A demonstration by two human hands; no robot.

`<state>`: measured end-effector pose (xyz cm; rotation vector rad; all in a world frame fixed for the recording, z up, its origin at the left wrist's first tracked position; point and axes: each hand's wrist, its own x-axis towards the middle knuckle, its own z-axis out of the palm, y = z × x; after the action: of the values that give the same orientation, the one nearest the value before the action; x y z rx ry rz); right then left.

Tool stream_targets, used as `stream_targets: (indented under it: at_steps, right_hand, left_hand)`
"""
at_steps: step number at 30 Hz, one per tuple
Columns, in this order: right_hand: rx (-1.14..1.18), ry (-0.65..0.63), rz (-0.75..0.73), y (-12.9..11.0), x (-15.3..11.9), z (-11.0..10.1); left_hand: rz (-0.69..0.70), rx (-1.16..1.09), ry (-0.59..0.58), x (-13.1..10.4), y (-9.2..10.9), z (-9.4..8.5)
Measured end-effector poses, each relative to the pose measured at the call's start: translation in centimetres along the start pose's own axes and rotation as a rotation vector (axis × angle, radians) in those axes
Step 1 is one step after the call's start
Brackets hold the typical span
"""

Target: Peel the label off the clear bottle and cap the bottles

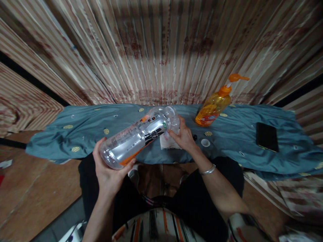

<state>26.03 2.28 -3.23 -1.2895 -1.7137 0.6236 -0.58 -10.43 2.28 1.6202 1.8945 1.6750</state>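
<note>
Behind everything hangs the striped, flower-printed curtain (164,43), walling off the far edge of the surface (85,131), a long narrow run under teal patterned cloth; the near edge drops straight to the lap, so depth is tight, while bare cloth runs off to the left end and more room opens between the right-hand items. Centre stage, the big clear plastic bottle (131,143) with its silver-and-orange label slants over the surface, base low and left at the near edge, neck up and right; whether it touches the cloth, I can't tell. Right of it stands the orange pump soap bottle (212,111), near the far edge. Here's the left hand (108,166), spread wide and cupping the base, thumb and fingers on opposite sides. The right hand (185,134) is half-curled round the neck end, thumb on the near side, fingers partly hidden. Far right lies a black smartphone (266,137); under the neck, a crumpled white tissue (168,142). A silver bracelet (209,170) circles the right wrist, and just beyond sits a little white cap (205,143).
</note>
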Motion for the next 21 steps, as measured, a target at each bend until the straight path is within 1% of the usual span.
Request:
stream_targets:
  at_steps: [9, 15, 21]
  right_hand:
    - [-0.028, -0.008, 0.010, -0.20, 0.02, -0.09]
    - [-0.028, 0.000, 0.007, 0.09, 0.03, -0.03]
    - [-0.035, -0.004, 0.015, 0.06, 0.02, -0.01]
  left_hand:
    - [0.062, 0.020, 0.005, -0.01, 0.55, -0.15]
    - [0.052, 0.013, 0.006, -0.07, 0.39, -0.14]
    - [0.010, 0.024, 0.006, -0.11, 1.02, -0.22]
